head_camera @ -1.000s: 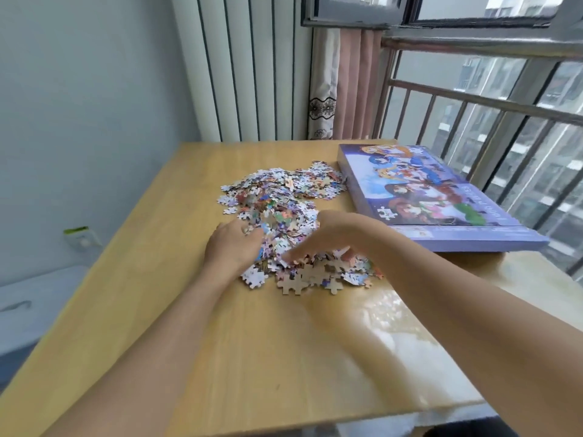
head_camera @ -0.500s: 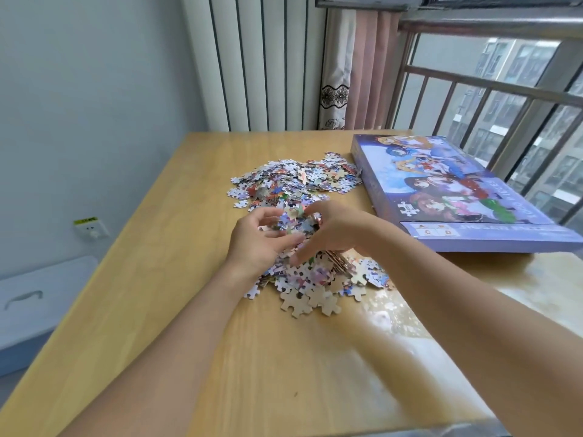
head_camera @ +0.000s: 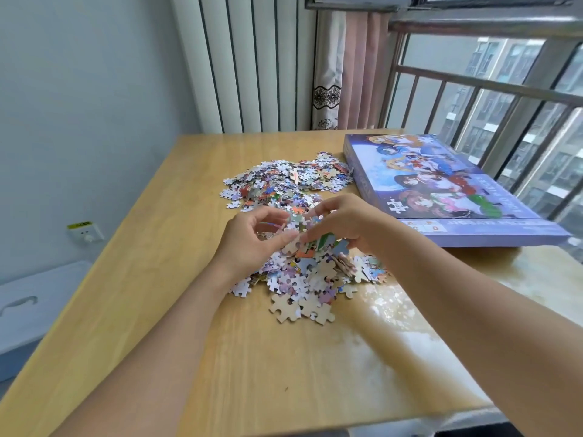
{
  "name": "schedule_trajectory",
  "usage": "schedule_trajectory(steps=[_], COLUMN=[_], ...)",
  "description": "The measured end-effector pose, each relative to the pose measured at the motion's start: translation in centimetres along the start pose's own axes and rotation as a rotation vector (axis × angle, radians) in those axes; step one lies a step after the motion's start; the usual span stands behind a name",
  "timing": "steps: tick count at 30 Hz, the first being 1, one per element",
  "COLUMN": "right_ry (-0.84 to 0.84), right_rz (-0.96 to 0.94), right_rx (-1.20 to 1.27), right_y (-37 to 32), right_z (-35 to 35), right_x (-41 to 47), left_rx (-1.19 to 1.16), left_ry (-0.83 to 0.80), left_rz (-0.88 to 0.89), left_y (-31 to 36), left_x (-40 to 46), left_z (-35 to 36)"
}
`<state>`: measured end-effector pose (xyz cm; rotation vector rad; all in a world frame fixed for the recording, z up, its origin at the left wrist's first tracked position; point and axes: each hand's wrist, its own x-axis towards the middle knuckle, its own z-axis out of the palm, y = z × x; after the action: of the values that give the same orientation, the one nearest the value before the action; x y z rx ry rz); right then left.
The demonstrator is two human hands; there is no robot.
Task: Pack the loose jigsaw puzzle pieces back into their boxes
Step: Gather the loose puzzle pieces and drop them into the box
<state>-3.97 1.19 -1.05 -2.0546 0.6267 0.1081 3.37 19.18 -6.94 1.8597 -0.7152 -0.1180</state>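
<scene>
While both sets of fingers (head_camera: 291, 239) curled around a lifted clump of puzzle pieces (head_camera: 318, 244) at frame centre, left hand (head_camera: 252, 244) and right hand (head_camera: 350, 222) cupped it together. Light, stiff, slippery, such pieces probably spill unless scooped from beneath. Below lay the pile (head_camera: 303, 279) on the table (head_camera: 151, 279); the closed box (head_camera: 441, 190) sat right, lid apparently blocking packing.

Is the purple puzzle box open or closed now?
Closed. The puzzle box lies flat on the table with its picture lid on top; no inside shows, and the puzzle pieces lie outside it.
</scene>
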Motion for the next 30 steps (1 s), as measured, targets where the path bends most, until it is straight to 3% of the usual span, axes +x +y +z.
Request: schedule_trajectory(steps=[7, 16, 18, 20, 23, 27, 30], right_ry=[0.046, -0.100, -0.132, -0.187, -0.202, -0.180, -0.113], right_rz=[0.037, -0.101, -0.146, -0.135, -0.102, -0.141, -0.186], right_rx=[0.394, -0.398, -0.640, -0.810, -0.877, -0.864, -0.718], right_y=[0.8, -1.5, -1.6, -1.0, 0.3, 1.1, 1.4], right_z=[-0.3, -0.6, -0.9, -0.7, -0.1, 0.0, -0.1], right_x=[-0.6, -3.0, -4.0, -4.7, -4.9, -4.6, -4.1], left_rx=[0.143, 0.225, 0.282, 0.357, 0.499, 0.462, 0.424], left_ry=[-0.043, 0.001, -0.092, -0.301, -0.451, -0.373, -0.272], left_rz=[0.064, 0.117, 0.105, 0.069, 0.099, 0.142, 0.135], left_y=[0.4, 0.8, 1.2, 1.2, 0.8, 1.0, 0.8], left_x=[-0.3, -0.5, -0.7, -1.2, -1.8, -1.9, -1.6], left_z=[0.8, 1.2, 0.4, -0.7, -1.1, -0.4, -0.1])
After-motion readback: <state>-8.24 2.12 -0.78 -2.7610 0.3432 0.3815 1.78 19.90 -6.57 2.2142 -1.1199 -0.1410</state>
